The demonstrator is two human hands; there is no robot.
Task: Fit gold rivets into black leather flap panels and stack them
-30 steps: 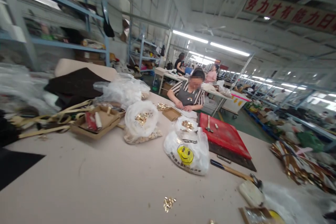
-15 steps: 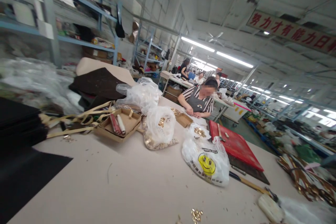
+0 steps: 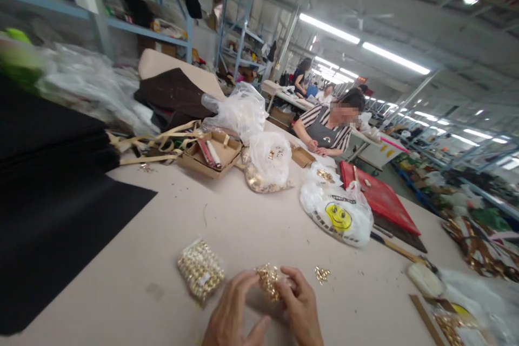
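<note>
My left hand (image 3: 232,311) and my right hand (image 3: 300,305) meet at the bottom edge of the view over the beige table (image 3: 170,227). Both pinch a small clump of gold metal pieces (image 3: 268,280) between their fingertips. Just left of my left hand lies a clear packet of gold fittings (image 3: 200,268). A few loose gold pieces (image 3: 322,274) rest on the table right of my right hand.
Black sheet material (image 3: 52,211) covers the table's left. Farther back are a cardboard tray (image 3: 210,154), plastic bags of gold hardware (image 3: 268,165), a smiley-face bag (image 3: 338,215), a red mat (image 3: 377,197) and a hammer (image 3: 399,251). A person in a striped top (image 3: 326,132) sits at the far end.
The view has tilted down and turned left. My two hands, the gold clump and the packet have come into view at the bottom; earlier no hands showed.
</note>
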